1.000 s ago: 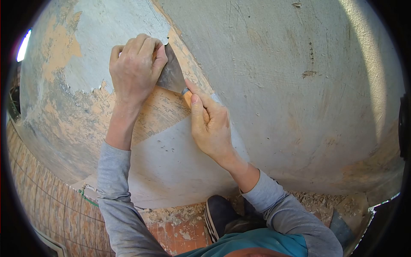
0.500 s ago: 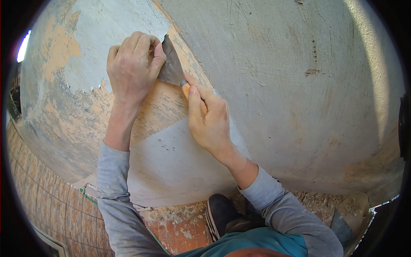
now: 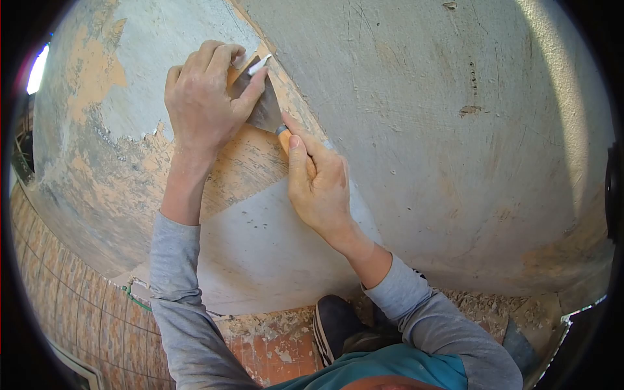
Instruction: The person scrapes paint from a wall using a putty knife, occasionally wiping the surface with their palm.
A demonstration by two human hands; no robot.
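Observation:
My right hand is closed around the wooden handle of a scraper, its index finger stretched along toward the blade. The wide metal blade lies close to the wall, beside a bare orange-tan strip. My left hand is just above and left of the blade, thumb and fingers apart. A small white flake shows by the blade's upper corner, between the left thumb and fingers; whether they touch it is unclear. Peeling pale paint edges the tan patches around the left hand.
Below the wall, a shoe stands on a reddish floor strewn with debris. Brick-patterned tiling runs along the lower left, with a green hose near it. Rubble lies at the lower right.
My left fingers and thumb have spread from a pinch, and the white flake now shows between them at the blade. My right hand and the scraper have barely moved.

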